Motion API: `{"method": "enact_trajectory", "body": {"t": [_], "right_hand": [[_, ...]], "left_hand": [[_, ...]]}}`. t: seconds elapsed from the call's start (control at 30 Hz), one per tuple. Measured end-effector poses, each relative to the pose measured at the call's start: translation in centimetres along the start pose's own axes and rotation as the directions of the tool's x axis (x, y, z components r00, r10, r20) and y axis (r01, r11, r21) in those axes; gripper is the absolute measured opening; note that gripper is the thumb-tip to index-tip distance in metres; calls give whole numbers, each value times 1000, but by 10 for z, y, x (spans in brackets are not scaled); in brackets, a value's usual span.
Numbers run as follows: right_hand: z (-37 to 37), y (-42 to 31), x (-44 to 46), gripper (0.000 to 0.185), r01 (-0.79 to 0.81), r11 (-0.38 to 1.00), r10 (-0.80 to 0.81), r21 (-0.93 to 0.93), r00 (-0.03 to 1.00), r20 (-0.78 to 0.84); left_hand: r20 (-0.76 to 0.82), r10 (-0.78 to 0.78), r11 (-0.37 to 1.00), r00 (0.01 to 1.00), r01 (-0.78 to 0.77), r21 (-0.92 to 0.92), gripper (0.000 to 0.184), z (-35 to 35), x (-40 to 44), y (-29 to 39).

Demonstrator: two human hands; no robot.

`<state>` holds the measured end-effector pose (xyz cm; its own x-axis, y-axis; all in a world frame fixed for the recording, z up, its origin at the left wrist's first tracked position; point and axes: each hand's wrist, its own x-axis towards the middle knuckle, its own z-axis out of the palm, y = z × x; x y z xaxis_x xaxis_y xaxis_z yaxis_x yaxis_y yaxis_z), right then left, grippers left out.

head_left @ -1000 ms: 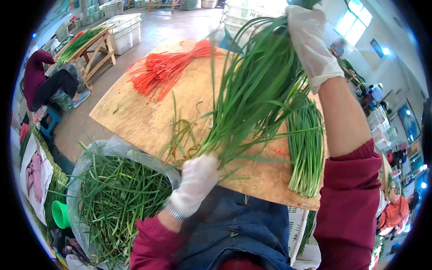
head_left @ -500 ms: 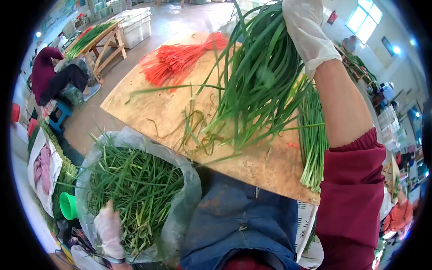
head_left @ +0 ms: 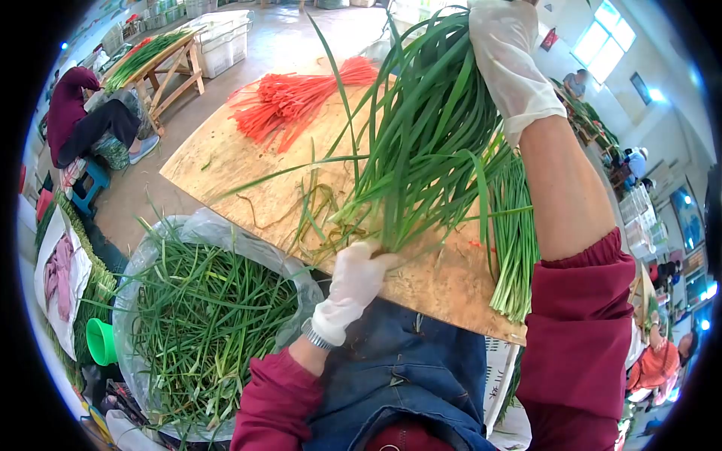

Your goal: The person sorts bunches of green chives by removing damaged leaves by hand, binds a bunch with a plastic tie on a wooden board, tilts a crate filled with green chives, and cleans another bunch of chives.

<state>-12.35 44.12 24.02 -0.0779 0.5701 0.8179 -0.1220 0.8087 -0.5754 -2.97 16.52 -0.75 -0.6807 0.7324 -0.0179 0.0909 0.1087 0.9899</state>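
Note:
A big bunch of long green leafy stalks (head_left: pixel 429 128) hangs from my right hand (head_left: pixel 505 56), which is raised at the top and closed round the bunch. Its pale lower ends fan out over the wooden board (head_left: pixel 218 161). At the lower tips is my left hand (head_left: pixel 353 286), gloved, fingers bent; whether it pinches any stalk is blurred. Withered leaves (head_left: pixel 320 218) lie beside it on the board. A neat green bundle (head_left: pixel 517 248) rests at the board's right side, and a pile of red ties (head_left: pixel 289 105) at the back.
A plastic-lined container (head_left: pixel 304 289) full of loose green leaves stands left of the board. Beyond it are a green cup (head_left: pixel 100 342) and a seated person (head_left: pixel 71 116) by a wooden bench (head_left: pixel 162 68). Other people are at the right.
My left hand went from the stalk ends to over the leaf container, then came back to the stalk ends. My right hand still holds the bunch up.

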Motion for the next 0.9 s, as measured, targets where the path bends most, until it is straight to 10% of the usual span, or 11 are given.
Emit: {"method": "enact_trajectory", "body": {"t": [0.17,0.2,0.3,0.43,0.5,0.57,0.63,0.67,0.73,0.8,0.9], "right_hand": [[-26,-23,6,34,115,687,348,-718,815,463],[-25,-22,-16,28,81,909,-114,-408,992,-55],[-27,-44,-26,25,-90,946,58,-310,992,-111],[-24,-35,-23,23,71,911,-70,-407,997,17],[-21,-29,-20,23,68,913,-70,-403,998,10],[-22,-33,-20,23,64,910,-71,-410,997,-1],[-22,-36,-21,23,59,911,-69,-409,998,-9],[-23,-38,-22,23,59,913,-71,-404,997,-16],[-26,-40,-26,24,52,917,-68,-394,997,-28],[-25,-43,-27,24,54,920,-74,-389,997,-36],[-26,-47,-29,24,51,921,-72,-386,997,-41]], "left_hand": [[-160,-212,924,964,144,-355,11,-25,-38,9],[-202,-204,923,958,120,-365,12,-30,-44,9],[-377,-137,950,916,14,-312,14,-60,-73,12],[-690,-266,951,673,64,-304,15,-123,-132,-6],[-661,-423,906,620,263,-332,14,-159,-168,-31],[-739,-442,754,509,657,1,20,-190,-202,-62],[-798,-29,458,602,718,524,22,-190,-213,-75],[-723,163,200,671,695,690,23,-191,-217,-81],[-606,359,558,710,357,749,14,-153,-177,-44],[-361,476,643,802,-36,765,14,-112,-139,-13],[-214,504,611,837,-170,773,24,-53,-98,20]]}}
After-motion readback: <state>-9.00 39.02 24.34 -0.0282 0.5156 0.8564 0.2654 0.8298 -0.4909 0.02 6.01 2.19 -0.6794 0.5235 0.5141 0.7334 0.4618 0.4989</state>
